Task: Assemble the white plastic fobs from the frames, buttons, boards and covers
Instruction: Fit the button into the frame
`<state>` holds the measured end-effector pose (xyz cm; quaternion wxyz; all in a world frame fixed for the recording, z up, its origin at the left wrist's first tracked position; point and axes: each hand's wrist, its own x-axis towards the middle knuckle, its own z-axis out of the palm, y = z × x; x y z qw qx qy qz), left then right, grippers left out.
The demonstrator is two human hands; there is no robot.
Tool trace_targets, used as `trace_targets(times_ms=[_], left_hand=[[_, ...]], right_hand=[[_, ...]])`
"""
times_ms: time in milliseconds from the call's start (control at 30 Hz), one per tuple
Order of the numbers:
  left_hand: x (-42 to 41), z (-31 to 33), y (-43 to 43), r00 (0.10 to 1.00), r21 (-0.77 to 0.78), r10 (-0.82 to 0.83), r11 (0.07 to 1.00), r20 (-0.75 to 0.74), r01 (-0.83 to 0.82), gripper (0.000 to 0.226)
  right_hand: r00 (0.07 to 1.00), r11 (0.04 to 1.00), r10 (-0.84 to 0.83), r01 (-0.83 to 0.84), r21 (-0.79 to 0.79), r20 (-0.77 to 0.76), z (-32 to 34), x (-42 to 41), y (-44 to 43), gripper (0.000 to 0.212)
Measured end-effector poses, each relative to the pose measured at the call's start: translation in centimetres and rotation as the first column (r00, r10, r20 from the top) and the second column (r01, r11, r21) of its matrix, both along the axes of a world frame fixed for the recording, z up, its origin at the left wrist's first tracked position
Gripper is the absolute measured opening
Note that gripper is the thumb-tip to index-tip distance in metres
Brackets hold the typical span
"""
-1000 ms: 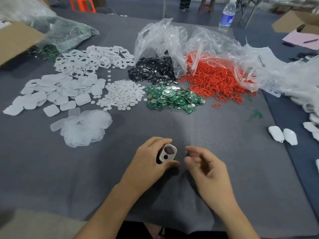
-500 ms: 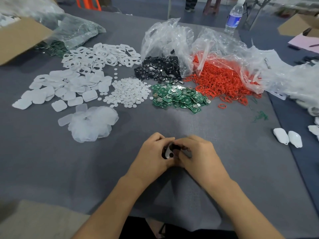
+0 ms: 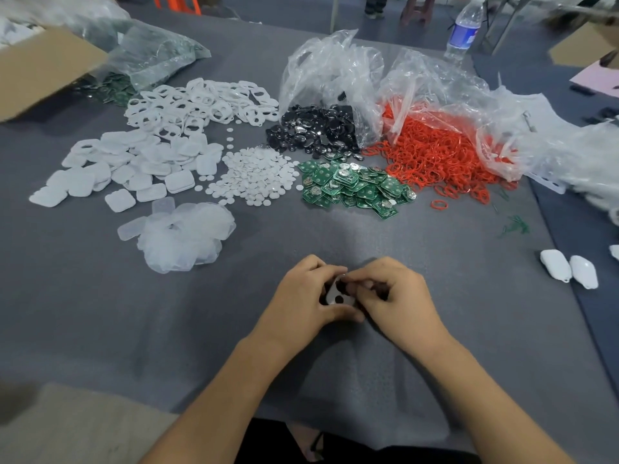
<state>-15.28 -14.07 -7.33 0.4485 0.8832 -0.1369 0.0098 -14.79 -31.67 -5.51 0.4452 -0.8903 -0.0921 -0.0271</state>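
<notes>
White plastic frame [image 3: 335,295] is pinched between left hand [image 3: 301,296] & right hand [image 3: 398,296], both grips clamped on it, low over grey table [image 3: 100,313]. Beyond the grip, green boards [image 3: 351,189] are heaped; to its far left, white covers [image 3: 134,165]; far right, two finished fobs [image 3: 569,272] are laid.

A dark grey cloth [image 3: 418,249] is spread over the table. White frames [image 3: 201,102], white covers [image 3: 134,162] and small white round buttons [image 3: 254,175] are heaped on it, with translucent milky pieces [image 3: 184,239] nearby. Green boards [image 3: 351,187] carry silver discs. Glossy black pieces [image 3: 315,130] and bright orange-red rings [image 3: 435,155] spill from clear bags [image 3: 335,68]. A white frame with dark holes [image 3: 336,296] is seen between the hands. A blue label is borne by a clear bottle [image 3: 464,31].
</notes>
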Motion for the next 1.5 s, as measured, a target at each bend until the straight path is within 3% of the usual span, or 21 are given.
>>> trace_targets(times_ms=[133,333,433,667,800,933,1100,1267,1500], left_hand=[[-0.1,-0.1,0.0,1.0,-0.011,-0.001,1.0,0.007,0.001,0.065],[-0.2,-0.1,0.0,1.0,-0.033,0.008,0.999,0.003,-0.008,0.061],[-0.2,0.1,0.1,1.0,-0.039,0.02,0.999,0.008,-0.02,0.057],[-0.5,0.4,0.2,0.999,-0.153,0.026,0.988,-0.038,-0.032,0.038],[-0.4,0.3,0.4,1.0,-0.145,0.021,0.989,-0.02,-0.023,0.034],[-0.2,0.2,0.6,1.0,-0.102,0.0,0.995,0.028,0.002,0.03],[-0.2,0.1,0.7,0.996,-0.055,-0.002,0.998,0.087,0.007,0.019],[-0.3,0.1,0.0,0.993,-0.093,0.092,0.992,0.08,-0.085,0.015],[-0.3,0.2,1.1,0.996,-0.33,0.048,0.941,-0.072,-0.069,0.015]], right_hand=[[0.964,0.989,-0.074,0.105,0.106,-0.256,0.6,0.7,0.3,0.022],[0.821,0.932,0.036,0.178,0.315,-0.57,2.0,1.6,0.3,0.014],[0.768,0.9,0.096,0.204,0.385,-0.633,2.1,1.5,0.3,0.015],[0.789,0.816,0.108,0.276,0.507,-0.604,1.4,0.7,1.0,0.016],[0.879,0.877,0.01,0.221,0.427,-0.477,0.7,0.5,1.3,0.014],[0.901,0.929,0.019,0.144,0.34,-0.434,0.9,1.0,0.9,0.016],[0.966,0.997,-0.051,0.062,0.035,-0.254,1.0,1.6,0.7,0.019],[0.977,0.992,-0.023,0.049,0.115,-0.214,0.9,0.7,0.7,0.021],[0.963,0.934,-0.07,0.155,0.321,-0.259,0.5,-0.1,1.9,0.011]])
